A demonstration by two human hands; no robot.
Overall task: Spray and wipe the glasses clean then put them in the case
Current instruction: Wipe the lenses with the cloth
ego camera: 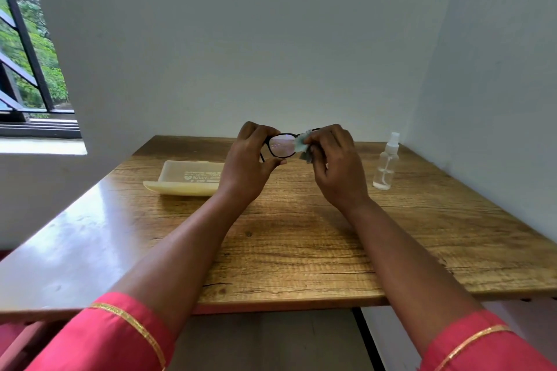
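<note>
Black-framed glasses [282,145] are held up above the wooden table [301,250]. My left hand [250,166] pinches the left end of the frame between thumb and fingers. My right hand [337,169] presses a small pale green cloth [303,144] against the right lens, which the cloth and fingers hide. The left lens shows clear. A cream glasses case [187,179] lies open on the table to the left, behind my left wrist. A clear spray bottle [386,164] stands upright at the right.
White walls close the table in at the back and along the right side. A window with dark bars [27,69] is at the far left. The table's near edge runs across the lower part of the view.
</note>
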